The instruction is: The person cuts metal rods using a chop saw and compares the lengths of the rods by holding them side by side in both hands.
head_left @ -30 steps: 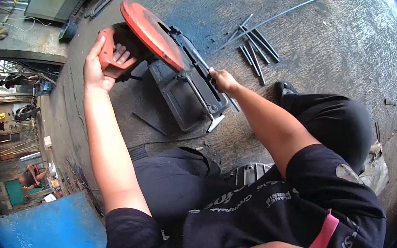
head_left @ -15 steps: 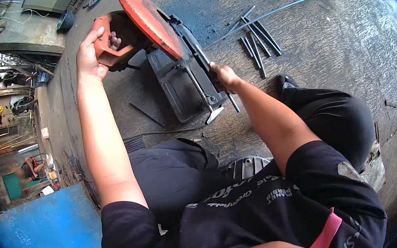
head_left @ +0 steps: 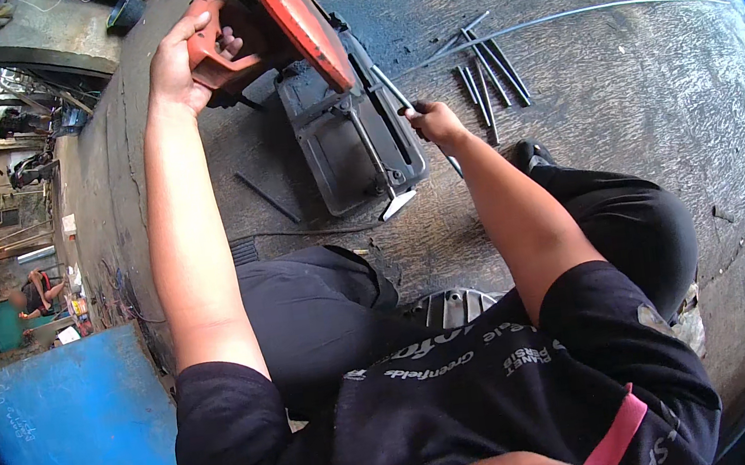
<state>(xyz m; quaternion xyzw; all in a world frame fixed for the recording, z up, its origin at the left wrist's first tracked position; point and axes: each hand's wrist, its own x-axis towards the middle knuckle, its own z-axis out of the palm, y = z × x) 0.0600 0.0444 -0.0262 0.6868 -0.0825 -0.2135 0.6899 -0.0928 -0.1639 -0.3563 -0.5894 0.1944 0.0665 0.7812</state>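
Observation:
A chop saw with an orange blade guard (head_left: 303, 32) and a dark grey base (head_left: 338, 176) stands on the floor in front of me. My left hand (head_left: 178, 69) is wrapped round its orange D-shaped handle (head_left: 211, 52). In my right hand (head_left: 435, 124), just right of the base, is a thin metal tube (head_left: 390, 87), slanting with its far end near the saw's vise. The vise screw (head_left: 365, 145) runs toward me and ends in a pale crank handle (head_left: 397, 204). Most of the blade is hidden by the guard.
Several cut tubes (head_left: 502, 72) lie on the floor to the right, by a long thin rod (head_left: 587, 13). A short dark bar (head_left: 266, 197) and a cable (head_left: 317, 232) lie nearer me. A ribbed metal part (head_left: 454, 306) sits between my legs. Far left, a person (head_left: 41, 294) sits beyond a blue panel (head_left: 76, 427).
My right hand has shifted the tube to the right, away from the saw's base, and its fingers are more visible. My left hand stays on the saw handle, which looks equally raised.

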